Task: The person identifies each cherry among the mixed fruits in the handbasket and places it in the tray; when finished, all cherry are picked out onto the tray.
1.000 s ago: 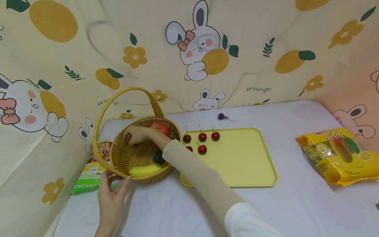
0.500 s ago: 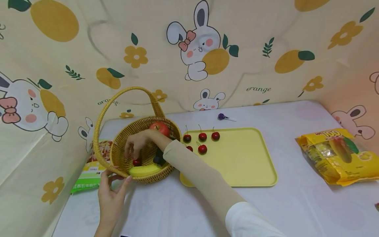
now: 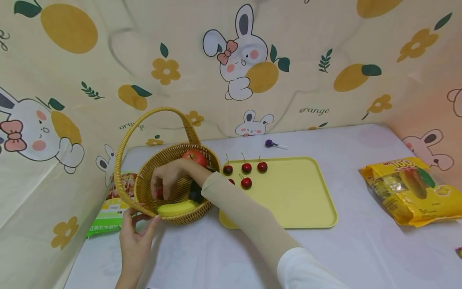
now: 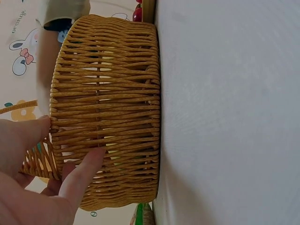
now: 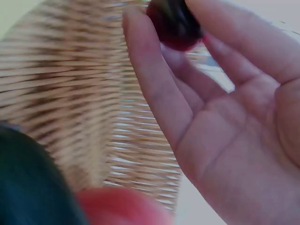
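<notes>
My left hand (image 3: 136, 235) grips the near-left rim of a wicker basket (image 3: 185, 219), where its tall handle (image 3: 120, 160) joins. In the left wrist view, thumb and fingers press about the woven side. Reaching inside the basket, my right hand (image 3: 167, 177) pinches a dark red cherry (image 5: 176, 28) between fingertips and thumb. A yellow banana (image 3: 177, 208) lies along the near inner wall, and a red apple (image 3: 195, 157) sits at the back right, partly behind the forearm. A blurred dark green rounded thing (image 5: 30, 183) shows beside the red one in the right wrist view.
Right of the basket lies a yellow tray (image 3: 288, 196) with several stemmed cherries (image 3: 246, 183) at its left end. A purple lollipop (image 3: 270, 143) rests behind it. A yellow snack bag (image 3: 415, 192) is far right; a green-and-yellow packet (image 3: 110, 214) lies left of the basket.
My right hand has dipped lower and nearer inside the basket, and a cherry has come into sight at its fingertips, then shifted slightly left. My left hand has kept its grip on the rim.
</notes>
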The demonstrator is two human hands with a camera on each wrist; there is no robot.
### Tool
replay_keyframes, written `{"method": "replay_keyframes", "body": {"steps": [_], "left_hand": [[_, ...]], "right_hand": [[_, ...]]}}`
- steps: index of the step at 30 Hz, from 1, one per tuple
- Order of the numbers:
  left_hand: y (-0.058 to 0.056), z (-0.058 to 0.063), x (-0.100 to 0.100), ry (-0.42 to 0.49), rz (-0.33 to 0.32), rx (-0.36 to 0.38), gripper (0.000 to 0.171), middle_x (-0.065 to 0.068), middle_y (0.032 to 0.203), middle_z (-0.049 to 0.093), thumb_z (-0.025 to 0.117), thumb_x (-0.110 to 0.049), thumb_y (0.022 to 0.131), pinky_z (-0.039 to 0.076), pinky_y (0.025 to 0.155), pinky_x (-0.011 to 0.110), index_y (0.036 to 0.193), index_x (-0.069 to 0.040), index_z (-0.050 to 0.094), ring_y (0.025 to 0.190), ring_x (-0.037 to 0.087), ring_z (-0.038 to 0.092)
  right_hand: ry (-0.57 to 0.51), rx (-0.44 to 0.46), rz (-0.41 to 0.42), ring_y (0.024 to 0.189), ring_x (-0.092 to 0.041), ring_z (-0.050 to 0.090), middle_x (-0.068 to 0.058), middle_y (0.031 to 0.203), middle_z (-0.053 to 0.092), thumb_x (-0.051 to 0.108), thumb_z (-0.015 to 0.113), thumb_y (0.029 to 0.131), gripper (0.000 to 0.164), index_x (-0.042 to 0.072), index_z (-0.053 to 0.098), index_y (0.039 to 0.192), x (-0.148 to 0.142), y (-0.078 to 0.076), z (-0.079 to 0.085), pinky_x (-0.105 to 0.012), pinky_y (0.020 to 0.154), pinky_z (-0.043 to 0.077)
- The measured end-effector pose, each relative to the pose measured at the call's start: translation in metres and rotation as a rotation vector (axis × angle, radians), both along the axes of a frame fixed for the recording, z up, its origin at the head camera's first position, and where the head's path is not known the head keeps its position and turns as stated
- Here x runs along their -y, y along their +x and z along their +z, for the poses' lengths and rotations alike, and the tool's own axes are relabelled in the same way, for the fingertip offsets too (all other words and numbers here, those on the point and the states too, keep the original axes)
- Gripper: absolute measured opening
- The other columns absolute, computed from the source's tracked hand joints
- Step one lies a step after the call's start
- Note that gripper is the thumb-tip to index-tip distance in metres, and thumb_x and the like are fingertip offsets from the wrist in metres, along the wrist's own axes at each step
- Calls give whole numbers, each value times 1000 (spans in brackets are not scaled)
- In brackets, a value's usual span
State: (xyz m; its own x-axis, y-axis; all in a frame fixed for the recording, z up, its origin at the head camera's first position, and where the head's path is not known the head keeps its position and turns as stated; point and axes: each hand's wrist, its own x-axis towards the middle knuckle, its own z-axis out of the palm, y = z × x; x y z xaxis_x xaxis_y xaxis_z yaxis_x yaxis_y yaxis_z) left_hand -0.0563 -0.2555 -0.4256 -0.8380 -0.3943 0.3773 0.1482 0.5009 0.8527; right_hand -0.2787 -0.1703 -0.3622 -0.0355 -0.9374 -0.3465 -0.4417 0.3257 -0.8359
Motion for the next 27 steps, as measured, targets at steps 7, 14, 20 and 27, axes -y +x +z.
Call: {"method": "replay_keyframes", "body": {"steps": [7,14,20,27], "left_hand": [[-1,-1,-1,5,-7,-4,47,9,118,52,72,8,87,55,69,10,127,8,47,97,9,55],[-1,-2,-2,13,13,2,49,6,120,51,73,7,87,55,67,10,129,5,48,97,8,55],[0,0,-4,34,21,19,49,5,120,52,72,5,88,55,66,10,131,5,47,98,9,55],[0,-1,-3,26,25,24,48,5,120,51,72,5,88,54,66,9,129,4,48,98,9,54]], "right_hand": [[-413,-135,-175,98,-16,64,-8,112,69,-2,70,90,30,-2,68,120,-64,-11,33,-24,87,55],[-509,-161,-464,106,-20,62,-10,118,64,0,68,91,30,-4,64,120,-177,-8,26,-29,94,55],[-471,-295,-647,98,-25,63,-13,112,66,-2,71,89,28,-4,66,117,-254,9,-11,-35,84,59],[-347,-388,-745,88,-23,67,-13,99,69,-6,76,83,23,-6,69,105,-291,21,-42,-30,77,60]]}}
